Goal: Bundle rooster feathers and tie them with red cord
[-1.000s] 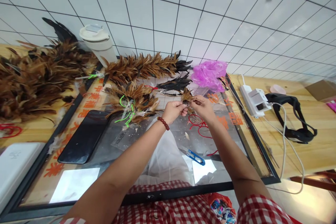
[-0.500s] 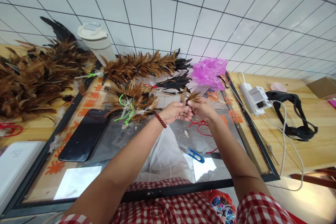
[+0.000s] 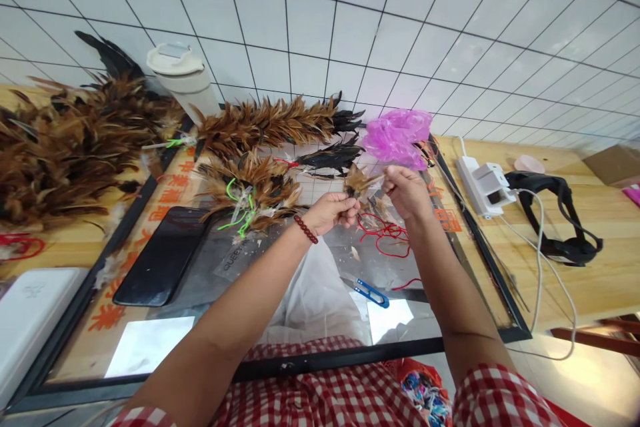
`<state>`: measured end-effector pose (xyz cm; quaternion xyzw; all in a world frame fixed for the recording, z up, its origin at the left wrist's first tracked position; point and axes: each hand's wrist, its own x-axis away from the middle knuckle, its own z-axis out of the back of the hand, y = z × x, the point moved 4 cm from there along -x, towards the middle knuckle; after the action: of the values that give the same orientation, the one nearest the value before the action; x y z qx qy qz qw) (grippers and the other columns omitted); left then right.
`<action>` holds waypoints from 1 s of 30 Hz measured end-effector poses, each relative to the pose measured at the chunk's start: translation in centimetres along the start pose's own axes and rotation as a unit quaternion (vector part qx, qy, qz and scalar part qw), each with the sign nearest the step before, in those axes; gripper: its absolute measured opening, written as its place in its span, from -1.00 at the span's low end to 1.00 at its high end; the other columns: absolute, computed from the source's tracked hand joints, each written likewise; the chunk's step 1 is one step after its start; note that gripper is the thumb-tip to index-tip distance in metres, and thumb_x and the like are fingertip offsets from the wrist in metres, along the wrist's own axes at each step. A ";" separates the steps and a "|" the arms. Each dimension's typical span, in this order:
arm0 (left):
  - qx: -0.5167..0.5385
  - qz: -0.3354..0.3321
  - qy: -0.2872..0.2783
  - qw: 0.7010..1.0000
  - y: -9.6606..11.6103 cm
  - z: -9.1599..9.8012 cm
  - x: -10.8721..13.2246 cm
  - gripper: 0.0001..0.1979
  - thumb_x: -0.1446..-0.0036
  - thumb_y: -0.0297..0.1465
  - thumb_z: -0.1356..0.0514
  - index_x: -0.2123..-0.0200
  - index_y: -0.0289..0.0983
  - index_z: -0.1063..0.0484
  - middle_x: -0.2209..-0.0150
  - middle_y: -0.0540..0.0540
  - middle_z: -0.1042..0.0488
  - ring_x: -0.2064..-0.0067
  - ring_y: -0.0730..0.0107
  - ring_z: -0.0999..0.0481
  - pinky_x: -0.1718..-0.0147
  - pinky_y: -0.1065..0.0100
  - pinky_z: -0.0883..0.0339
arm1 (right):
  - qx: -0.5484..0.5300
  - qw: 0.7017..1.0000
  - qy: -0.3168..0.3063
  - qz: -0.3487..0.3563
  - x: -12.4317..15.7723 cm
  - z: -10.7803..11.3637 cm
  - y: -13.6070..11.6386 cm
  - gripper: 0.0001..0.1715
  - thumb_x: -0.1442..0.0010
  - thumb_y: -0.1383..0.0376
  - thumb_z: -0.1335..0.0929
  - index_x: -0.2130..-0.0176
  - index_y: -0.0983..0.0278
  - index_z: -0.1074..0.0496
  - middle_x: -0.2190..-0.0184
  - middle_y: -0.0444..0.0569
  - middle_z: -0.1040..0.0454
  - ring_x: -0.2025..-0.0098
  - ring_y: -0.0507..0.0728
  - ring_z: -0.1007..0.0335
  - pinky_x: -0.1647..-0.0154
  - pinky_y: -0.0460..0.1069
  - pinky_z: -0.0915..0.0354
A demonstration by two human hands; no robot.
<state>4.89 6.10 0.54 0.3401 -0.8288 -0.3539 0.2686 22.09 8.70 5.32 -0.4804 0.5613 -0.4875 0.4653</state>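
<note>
My left hand [image 3: 332, 211], with a beaded bracelet at the wrist, is closed in a pinch on a small bunch of brown feathers [image 3: 356, 180]. To its right my right hand [image 3: 407, 192] pinches the end of a thin tan feather [image 3: 374, 181] that reaches toward the bunch. Red cord [image 3: 387, 235] lies in loops just below the hands. Blue thread snips [image 3: 371, 293] rest on the glass nearer to me. Left of my hands is a bundle of brown feathers [image 3: 270, 190] with green ties, and behind it black feathers [image 3: 330, 159].
A long feather strand [image 3: 270, 125] lies along the wall beside a pink plastic bag [image 3: 397, 137]. At left are a white tumbler [image 3: 183, 80], a feather heap [image 3: 75, 140] and a black phone [image 3: 163, 257]. A power strip [image 3: 473, 187] and black headgear [image 3: 545, 213] occupy the right.
My right hand has moved away from the left, to the right and slightly up, drawing out a thin feather. My left hand stays nearly in place with the bunch.
</note>
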 end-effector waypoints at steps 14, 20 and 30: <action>0.084 -0.209 0.257 0.940 1.7 2.3 -0.4 -0.76 -0.01 -0.27 -0.31 0.42 -0.33 -0.38 0.59 0.09 -0.34 0.57 0.62 -0.39 0.59 0.54 -0.21 | 0.635 0.672 -0.258 0.280 -0.8 -5.9 1.0 -0.70 -0.23 0.35 -0.26 0.19 0.18 -0.56 -0.12 0.08 -0.34 -0.13 0.27 -0.17 -0.03 0.10 -0.10; 0.055 -0.236 0.313 0.918 1.5 2.6 -0.7 -0.81 -0.01 -0.33 -0.29 0.47 -0.35 -0.43 0.44 -0.06 -0.52 0.40 0.51 -0.52 0.37 0.44 -0.39 | 0.654 0.670 -0.226 0.269 -0.3 -4.6 -0.1 -0.68 -0.27 0.40 -0.16 0.15 0.31 -0.46 0.14 0.10 -0.51 0.10 0.17 -0.34 0.09 0.00 -0.11; -0.149 -0.140 0.318 0.926 0.7 2.3 -1.2 -0.86 -0.11 -0.43 -0.11 0.44 -0.34 -0.42 0.47 -0.06 -0.51 0.56 0.48 -0.47 0.63 0.48 -0.23 | 0.731 0.608 -0.188 0.246 2.3 -5.9 -1.6 -0.77 -0.25 0.37 -0.20 0.21 0.32 -0.42 0.31 0.09 -0.52 0.27 0.16 -0.37 0.27 0.00 -0.01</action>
<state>3.81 8.28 -0.54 0.5034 -0.5816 -0.3800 0.5137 16.16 6.95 7.36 0.0942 0.0160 -0.5017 0.8598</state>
